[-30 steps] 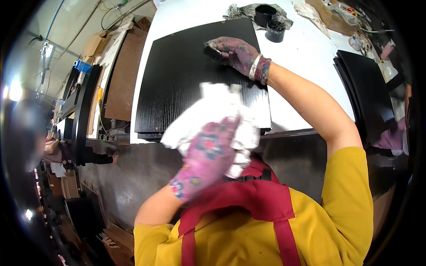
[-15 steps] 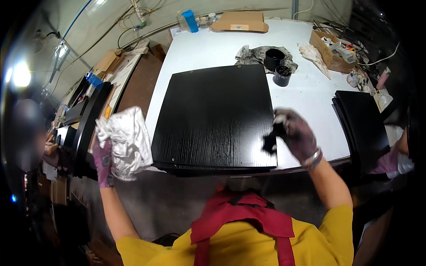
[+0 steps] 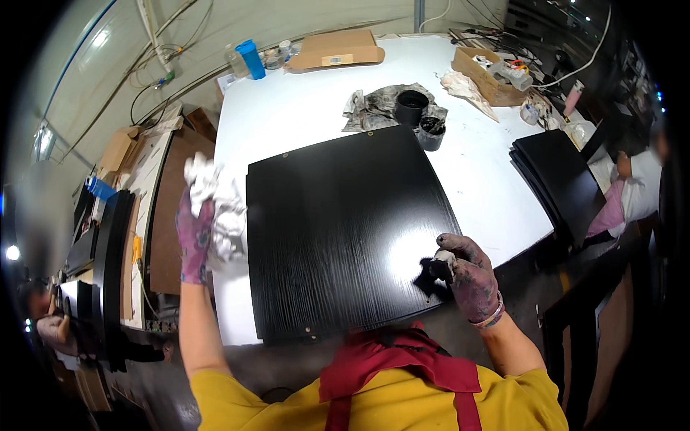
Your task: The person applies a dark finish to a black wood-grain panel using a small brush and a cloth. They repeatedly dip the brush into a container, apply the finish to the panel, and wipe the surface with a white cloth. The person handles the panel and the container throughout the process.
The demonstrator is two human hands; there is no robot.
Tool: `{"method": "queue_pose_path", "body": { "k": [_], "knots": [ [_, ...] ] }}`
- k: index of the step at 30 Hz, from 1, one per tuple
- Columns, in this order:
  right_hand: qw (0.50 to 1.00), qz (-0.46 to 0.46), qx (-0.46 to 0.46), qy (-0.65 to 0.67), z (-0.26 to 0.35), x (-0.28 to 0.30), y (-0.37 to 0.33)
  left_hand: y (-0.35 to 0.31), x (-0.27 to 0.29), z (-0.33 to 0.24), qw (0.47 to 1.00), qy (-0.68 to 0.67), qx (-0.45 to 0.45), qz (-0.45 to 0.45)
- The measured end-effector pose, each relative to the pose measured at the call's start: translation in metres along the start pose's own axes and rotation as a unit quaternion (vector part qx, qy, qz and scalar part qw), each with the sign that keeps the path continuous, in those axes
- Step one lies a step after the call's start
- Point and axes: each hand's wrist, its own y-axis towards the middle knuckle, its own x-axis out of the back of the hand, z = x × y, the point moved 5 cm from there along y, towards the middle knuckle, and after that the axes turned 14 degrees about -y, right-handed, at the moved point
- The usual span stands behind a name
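Observation:
A black wood-grained panel (image 3: 345, 230) lies on the white table, on top of at least one more panel. My left hand (image 3: 194, 237), in a stained purple glove, is closed around a crumpled white cloth (image 3: 228, 208) beside the panel's left edge. My right hand (image 3: 471, 276), gloved and smeared with black, pinches a black-stained rag (image 3: 435, 274) over the panel's near right corner. Whether the rag touches the surface I cannot tell. Beyond the panel's far edge stand two black pots (image 3: 411, 108), one partly on a stained grey cloth (image 3: 366, 109).
More black panels (image 3: 557, 172) are stacked at the table's right edge, near another person's gloved hand (image 3: 607, 212). At the back are a flattened cardboard box (image 3: 334, 50), a blue bottle (image 3: 250, 59) and a cardboard box of odds and ends (image 3: 489, 75). A brown board (image 3: 183, 215) stands left.
The view has swung, so the table appears turned. My left hand and the white cloth moved farther along the panel's left side. My right hand moved nearer, over the panel's near right corner.

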Motion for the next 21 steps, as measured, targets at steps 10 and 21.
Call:
{"method": "queue_pose_path", "body": {
  "k": [10, 21],
  "knots": [
    [0.999, -0.014, -0.043, -0.003, -0.001, 0.003, 0.001, -0.052, -0.293, -0.263, 0.763, 0.118, -0.458, 0.441],
    [0.995, -0.023, -0.043, -0.088, 0.002, 0.004, -0.003, 0.021, -0.359, -0.237, 0.749, 0.257, -0.44, 0.423]
  ]
}}
